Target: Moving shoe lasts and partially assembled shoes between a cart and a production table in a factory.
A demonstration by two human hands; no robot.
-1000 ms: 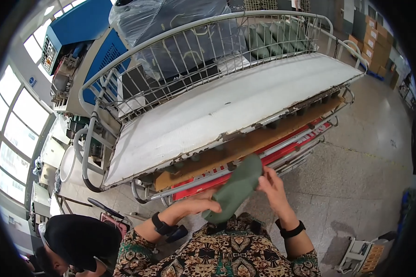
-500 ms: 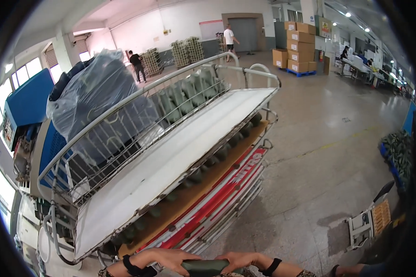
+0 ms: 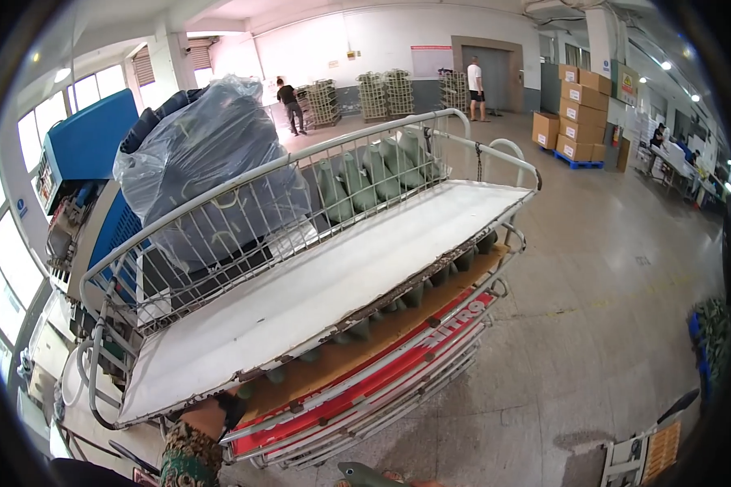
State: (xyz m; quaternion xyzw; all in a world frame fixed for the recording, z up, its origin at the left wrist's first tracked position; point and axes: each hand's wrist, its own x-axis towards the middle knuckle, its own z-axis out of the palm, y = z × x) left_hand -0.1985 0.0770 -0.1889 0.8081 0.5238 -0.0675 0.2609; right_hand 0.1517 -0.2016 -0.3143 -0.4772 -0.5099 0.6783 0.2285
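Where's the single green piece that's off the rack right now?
In the head view, the single green piece is at the bottom edge near the middle, partly cut off, below the red board.

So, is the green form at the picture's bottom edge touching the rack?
Apart: the head view shows floor between the green form and the rack.

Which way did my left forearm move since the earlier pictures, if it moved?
Yes: forward, against the white board. The left forearm was outside the board's front edge; now it reaches under, near the left end; the hand is hidden.
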